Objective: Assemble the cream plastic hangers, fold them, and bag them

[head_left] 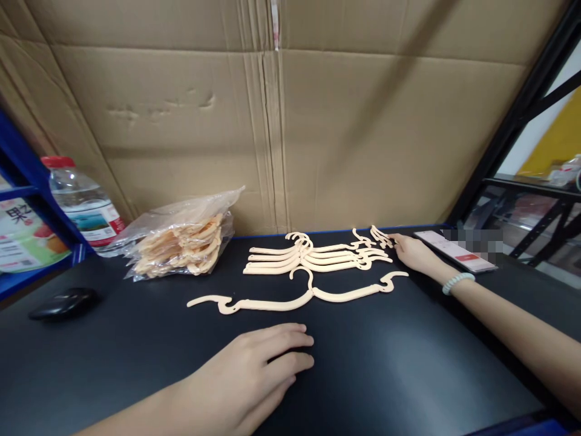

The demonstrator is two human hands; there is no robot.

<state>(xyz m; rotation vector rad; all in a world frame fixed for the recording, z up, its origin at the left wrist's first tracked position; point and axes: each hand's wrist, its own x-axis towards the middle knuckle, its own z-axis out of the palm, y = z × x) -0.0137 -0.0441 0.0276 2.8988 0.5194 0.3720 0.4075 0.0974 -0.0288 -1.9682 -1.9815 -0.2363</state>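
Note:
My left hand (256, 369) is palm down at the front of the black table, fingers stretched out and holding nothing. Just beyond it lies a cream plastic clothes hanger (276, 304) with a centre hook and a curved end piece at each side. Behind this is a row of similar hangers (272, 264), overlapping at their hooks; end pieces show on their right side only. My right hand (415, 254), wearing a beaded bracelet, reaches to a small pile of loose curved hanger end pieces (380, 236). Its fingertips are closed at the pile's edge, partly hidden.
A clear plastic bag (181, 239) of cream parts lies at the back left, near a water bottle (84, 206). A black mouse (64, 304) sits at the left, a phone (454, 249) beside my right wrist. A cardboard wall (385, 145) closes the table's back.

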